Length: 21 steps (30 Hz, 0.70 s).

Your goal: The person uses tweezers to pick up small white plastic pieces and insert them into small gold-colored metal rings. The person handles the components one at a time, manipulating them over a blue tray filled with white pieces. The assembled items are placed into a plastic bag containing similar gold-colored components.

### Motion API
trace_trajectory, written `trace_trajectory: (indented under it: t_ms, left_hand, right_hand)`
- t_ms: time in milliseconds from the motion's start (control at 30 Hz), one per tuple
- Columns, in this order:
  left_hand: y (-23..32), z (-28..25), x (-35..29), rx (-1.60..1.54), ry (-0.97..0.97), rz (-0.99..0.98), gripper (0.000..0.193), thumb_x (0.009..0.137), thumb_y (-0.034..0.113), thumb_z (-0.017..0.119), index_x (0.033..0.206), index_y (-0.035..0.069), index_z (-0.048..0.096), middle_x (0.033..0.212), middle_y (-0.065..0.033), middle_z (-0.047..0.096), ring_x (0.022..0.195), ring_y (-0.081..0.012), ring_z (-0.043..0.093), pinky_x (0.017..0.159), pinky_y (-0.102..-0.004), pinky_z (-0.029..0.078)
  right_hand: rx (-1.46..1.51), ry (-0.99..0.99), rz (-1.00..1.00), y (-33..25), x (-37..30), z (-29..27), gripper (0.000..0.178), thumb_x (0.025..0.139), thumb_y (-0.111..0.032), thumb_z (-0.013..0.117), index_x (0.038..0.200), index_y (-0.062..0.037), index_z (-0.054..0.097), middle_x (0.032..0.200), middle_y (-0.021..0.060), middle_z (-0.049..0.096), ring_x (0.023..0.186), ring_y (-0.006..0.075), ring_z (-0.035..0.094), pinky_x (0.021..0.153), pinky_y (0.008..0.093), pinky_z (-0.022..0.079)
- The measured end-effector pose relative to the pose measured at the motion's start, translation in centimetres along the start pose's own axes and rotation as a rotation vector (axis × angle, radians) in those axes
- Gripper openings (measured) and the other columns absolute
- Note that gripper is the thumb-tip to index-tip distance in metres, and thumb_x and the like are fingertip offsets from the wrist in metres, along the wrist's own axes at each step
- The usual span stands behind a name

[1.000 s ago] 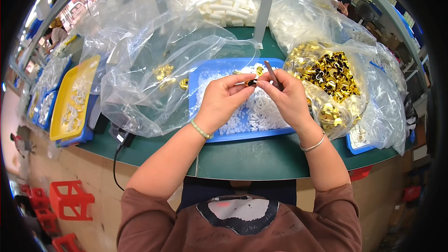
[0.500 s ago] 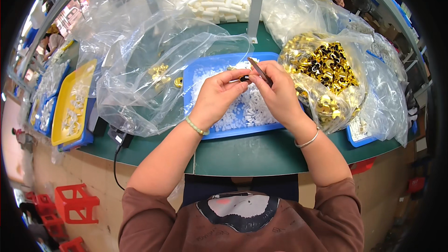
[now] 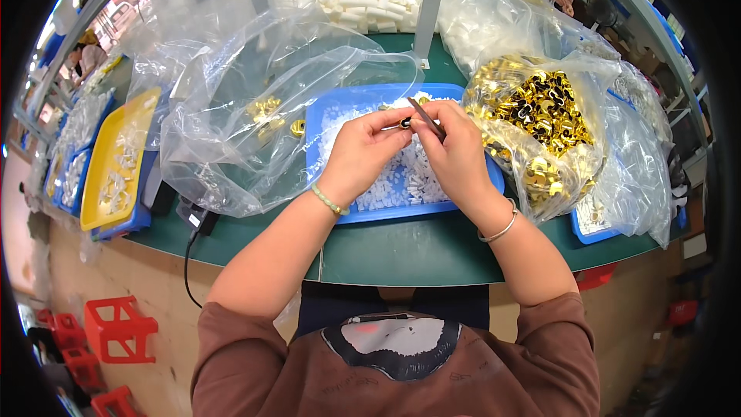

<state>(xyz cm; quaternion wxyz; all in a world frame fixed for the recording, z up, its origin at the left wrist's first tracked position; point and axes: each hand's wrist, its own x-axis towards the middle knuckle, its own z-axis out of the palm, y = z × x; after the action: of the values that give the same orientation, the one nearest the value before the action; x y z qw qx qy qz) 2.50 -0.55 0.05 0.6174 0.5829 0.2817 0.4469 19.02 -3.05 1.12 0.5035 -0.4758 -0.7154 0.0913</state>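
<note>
Both my hands meet above a blue tray (image 3: 320, 100) filled with small white plastic pieces (image 3: 394, 189). Between the thumb and fingertips of my left hand (image 3: 363, 147) is a small black-and-gold part (image 3: 406, 122), mostly hidden by the fingers. My right hand (image 3: 455, 150) grips a thin brown tapered tool (image 3: 425, 117) whose exact kind I cannot make out. The right thumb and fingertips come up against the small part. To the right of the tray, an open clear bag (image 3: 494, 81) holds many shiny gold pieces (image 3: 552, 112).
Left of the tray spreads a large clear plastic bag (image 3: 224, 116) with a few gold pieces. A yellow tray (image 3: 96, 201) stands at the far left. White cylinders (image 3: 367, 4) lie in a bag behind. A grey post (image 3: 429, 11) rises from the green table (image 3: 401, 251).
The whole view has shifted slightly. The tool has tilted a little in my right hand, and both hands stay together around the small part.
</note>
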Motion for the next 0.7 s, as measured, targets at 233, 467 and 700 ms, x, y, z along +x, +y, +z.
trace_trajectory:
  t_ms: [233, 467, 700]
  left_hand:
    - [0.1, 0.29, -0.16, -0.087, 0.016, 0.016, 0.037, 0.09, 0.0, 0.063, 0.126, -0.005, 0.058, 0.117, -0.0108, 0.065, 0.105, -0.0137, 0.063, 0.092, -0.0253, 0.05]
    - [-0.12, 0.26, -0.11, -0.096, 0.02, 0.008, 0.037, 0.09, 0.001, 0.064, 0.125, -0.007, 0.057, 0.118, -0.0119, 0.065, 0.108, -0.0156, 0.063, 0.095, -0.0275, 0.05]
    - [-0.31, 0.32, -0.12, -0.094, 0.045, -0.006, 0.035, 0.091, 0.002, 0.063, 0.124, -0.007, 0.058, 0.118, -0.012, 0.065, 0.108, -0.016, 0.062, 0.096, -0.0281, 0.05]
  right_hand:
    - [0.012, 0.011, 0.024, -0.68, 0.07, 0.05, 0.009, 0.088, -0.006, 0.065, 0.092, -0.0007, 0.06, 0.087, 0.0148, 0.059, 0.073, 0.0304, 0.059, 0.065, 0.0363, 0.048]
    - [0.006, 0.026, 0.054, -0.49, -0.11, 0.43, 0.009, 0.088, -0.008, 0.065, 0.092, -0.0009, 0.06, 0.09, 0.0135, 0.061, 0.07, 0.0279, 0.059, 0.063, 0.0362, 0.048]
    - [-0.029, 0.044, 0.07, -0.63, -0.23, 0.68, 0.009, 0.088, -0.009, 0.065, 0.091, -0.0023, 0.06, 0.09, 0.0119, 0.061, 0.069, 0.0273, 0.059, 0.062, 0.0362, 0.047]
